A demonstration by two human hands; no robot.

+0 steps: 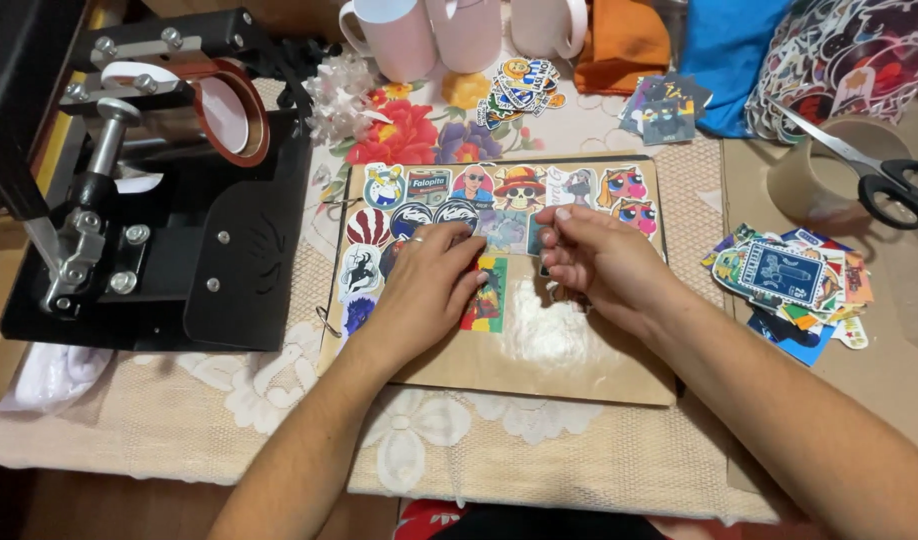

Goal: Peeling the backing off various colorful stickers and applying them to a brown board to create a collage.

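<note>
Stickers (pixel 499 195) cover the brown board (pixel 539 350); left hand (pixel 424 290) presses flat, right hand (pixel 594 255) fingers pinch a small sticker (pixel 536 235).

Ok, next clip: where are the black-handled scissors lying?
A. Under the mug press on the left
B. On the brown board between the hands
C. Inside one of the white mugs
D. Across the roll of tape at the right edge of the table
D: the scissors rest across the top of the roll of tape at the right, well clear of both hands on the brown board.
</note>
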